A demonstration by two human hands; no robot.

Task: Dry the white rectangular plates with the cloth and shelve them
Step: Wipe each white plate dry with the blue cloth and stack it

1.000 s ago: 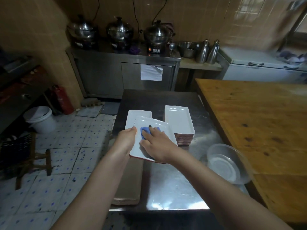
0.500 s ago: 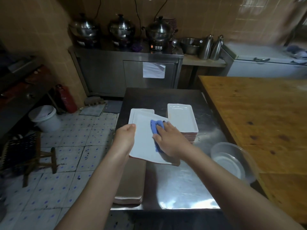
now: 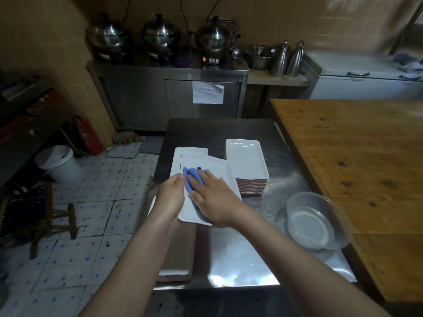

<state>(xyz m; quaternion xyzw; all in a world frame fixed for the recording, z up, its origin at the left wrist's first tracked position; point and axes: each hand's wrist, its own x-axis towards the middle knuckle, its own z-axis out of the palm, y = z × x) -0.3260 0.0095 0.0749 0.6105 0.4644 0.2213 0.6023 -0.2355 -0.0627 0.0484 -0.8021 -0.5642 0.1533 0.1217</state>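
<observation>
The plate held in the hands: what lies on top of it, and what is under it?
On the held plate lies a blue cloth under the right hand. Beneath, another white plate shows partly; the rest is covered.

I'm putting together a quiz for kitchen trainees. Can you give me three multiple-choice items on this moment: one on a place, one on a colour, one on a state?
1. Where does the stack of white plates stand?
A. on the floor
B. on the steel table, right of the plate being wiped
C. on the back counter

2. What colour is the cloth?
A. red
B. blue
C. yellow

3. What is the right hand doing?
A. hanging idle
B. clenched in an empty fist
C. pressing the cloth onto the plate

Answers:
1 B: the stack rests on the steel table, just right of the plate.
2 B: the cloth under the fingers is blue.
3 C: the right hand lies flat on the cloth, while the left hand holds the plate's edge.
</observation>
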